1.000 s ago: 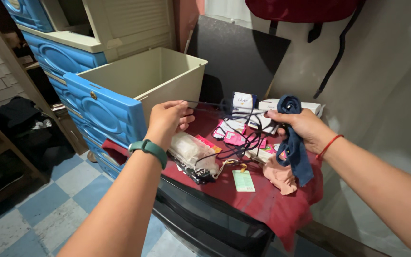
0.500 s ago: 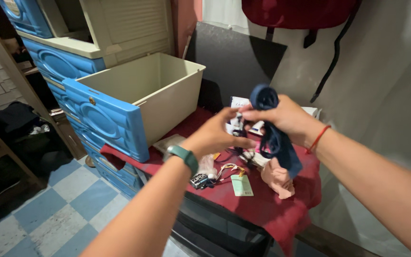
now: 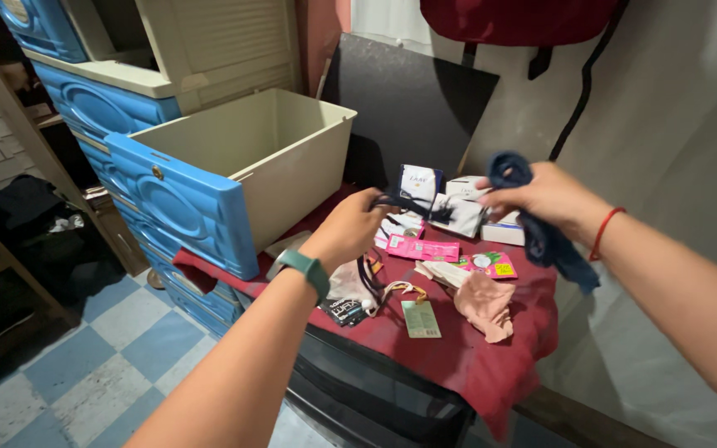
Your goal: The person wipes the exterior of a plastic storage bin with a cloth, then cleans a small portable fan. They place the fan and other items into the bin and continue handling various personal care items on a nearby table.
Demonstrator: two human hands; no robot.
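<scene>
My right hand (image 3: 546, 196) grips a dark blue cloth (image 3: 556, 246) that hangs down past my wrist. My left hand (image 3: 348, 227), with a green band on its wrist, pinches a thin black cord (image 3: 404, 206) that stretches across to my right hand and loops down below my left one. Both hands hover above a maroon cloth (image 3: 458, 353) spread over a low dark unit. On that cloth lie pink sachets (image 3: 421, 248), small white boxes (image 3: 466, 189), a peach fabric piece (image 3: 483, 303) and a green tag (image 3: 420, 318).
A beige drawer (image 3: 242, 158) with a blue front (image 3: 180, 206) is pulled out of a blue plastic cabinet at the left. A dark board (image 3: 421, 104) leans on the wall behind. A red bag (image 3: 524, 18) hangs above. Blue checkered floor (image 3: 85, 365) lies below left.
My hands met half a second ago and have now drawn apart again, pulling the black cord taut. My right hand moved right with the blue cloth.
</scene>
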